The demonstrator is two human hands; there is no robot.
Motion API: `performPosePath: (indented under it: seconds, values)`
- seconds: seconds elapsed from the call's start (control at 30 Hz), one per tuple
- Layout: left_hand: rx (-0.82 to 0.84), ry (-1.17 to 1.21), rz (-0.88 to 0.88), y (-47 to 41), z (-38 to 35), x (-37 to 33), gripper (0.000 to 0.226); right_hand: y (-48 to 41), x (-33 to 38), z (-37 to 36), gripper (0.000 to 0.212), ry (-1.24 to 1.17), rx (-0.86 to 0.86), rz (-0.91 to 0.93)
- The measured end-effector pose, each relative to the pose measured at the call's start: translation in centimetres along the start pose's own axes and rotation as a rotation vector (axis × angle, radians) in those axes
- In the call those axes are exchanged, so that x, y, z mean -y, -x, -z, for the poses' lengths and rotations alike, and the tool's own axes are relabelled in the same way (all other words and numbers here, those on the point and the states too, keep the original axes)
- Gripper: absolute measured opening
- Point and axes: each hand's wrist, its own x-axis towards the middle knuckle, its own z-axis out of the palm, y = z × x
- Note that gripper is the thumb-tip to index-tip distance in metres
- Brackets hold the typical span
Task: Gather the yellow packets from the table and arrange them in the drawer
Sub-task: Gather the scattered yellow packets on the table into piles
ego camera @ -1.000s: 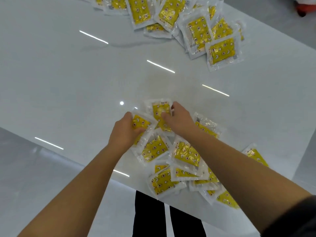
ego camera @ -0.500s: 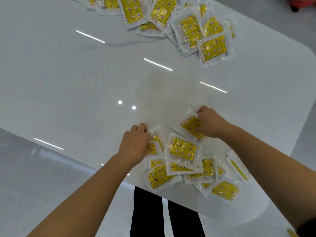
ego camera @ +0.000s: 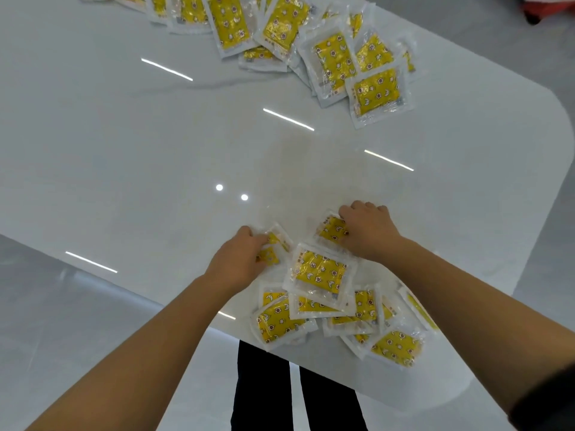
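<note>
1. We found the left hand [ego camera: 241,259] at the left edge of the near heap [ego camera: 357,318]. Its fingers were curled round a yellow packet [ego camera: 275,244], which stood tilted up off the table top.
2. A further patch of yellow showed just under that packet. We could not tell whether it was another packet caught in the same grip.
3. The right hand [ego camera: 368,231] was knuckles-up at the far side of the same heap. Its fingers were hooked over the far edge of a second packet [ego camera: 331,229], with the thumb lying against the packet's yellow face, so the hand was clamped on it.
4. Between the two hands a top packet [ego camera: 320,273] lay flat and untouched, resting on the others.
5. The near heap sat close to the table's near edge. Its packets overlapped at odd angles, each one a clear wrapper over yellow printed with stars and moons.
6. A far heap [ego camera: 336,62] of the same packets was spread along the far edge, well apart from the hands.
7. The white table [ego camera: 140,157] was glossy, with a rounded corner on the right and streaks of reflected light.
8. Below the near edge we saw black trouser legs [ego camera: 264,387] over a grey floor [ego camera: 46,321].
9. A dark sleeve [ego camera: 547,399] showed on the right arm at the bottom corner.
</note>
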Motion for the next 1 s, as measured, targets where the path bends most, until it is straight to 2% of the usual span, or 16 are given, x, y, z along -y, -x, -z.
performPosePath:
  seconds: [0.1, 0.17, 0.23, 0.37, 0.53, 0.6, 0.67, 0.77, 0.8, 0.87, 0.9, 0.93, 1.0]
  values:
    - [-0.052, 0.148, 0.06, -0.7, 1.8, -0.6, 0.029, 0.2, -1.0, 0.5, 0.013, -0.247, 0.053, 0.004]
    - [-0.085, 0.236, 0.124, -1.5, 3.3, -1.3, 0.029, 0.1, -1.8, 1.2, 0.019, -0.433, 0.052, -0.051]
    - [-0.11, 0.323, 0.161, -2.5, 4.7, -2.2, 0.033, -0.4, -2.8, 2.3, 0.012, -0.647, 0.032, -0.143]
    - [-0.149, 0.483, 0.172, -5.7, 7.2, -4.1, 0.044, -2.2, -4.5, 4.7, 0.026, -1.12, -0.03, -0.31]
    - [-0.234, 0.649, 0.164, -11.0, 11.7, -5.8, 0.083, -6.7, -4.7, 8.3, 0.04, -1.548, -0.169, -0.376]
    - [-0.307, 0.693, 0.156, -13.0, 14.0, -5.9, 0.074, -8.7, -4.1, 10.0, 0.043, -1.673, -0.24, -0.339]
    - [-0.382, 0.755, 0.137, -14.8, 16.4, -5.6, 0.062, -10.6, -3.2, 11.8, 0.039, -1.719, -0.301, -0.331]
    - [-0.5, 0.87, 0.137, -17.3, 20.1, -4.6, 0.056, -13.5, -1.5, 14.9, 0.035, -1.713, -0.353, -0.342]
    - [-0.525, 0.899, 0.156, -18.2, 21.5, -4.1, 0.054, -14.5, -0.9, 16.1, 0.042, -1.71, -0.362, -0.338]
    - [-0.564, 0.925, 0.187, -19.8, 24.1, -3.2, 0.051, -16.7, 0.2, 18.4, 0.075, -1.7, -0.396, -0.321]
    - [-0.58, 0.917, 0.189, -20.6, 25.3, -2.7, 0.049, -17.6, 0.6, 19.4, 0.084, -1.68, -0.414, -0.321]
    - [-0.598, 0.901, 0.192, -21.5, 26.3, -2.1, 0.047, -18.7, 0.9, 20.2, 0.081, -1.65, -0.434, -0.327]
    - [-0.609, 0.824, 0.22, -22.7, 27.2, -0.9, 0.047, -20.0, 1.7, 21.2, 0.054, -1.526, -0.456, -0.369]
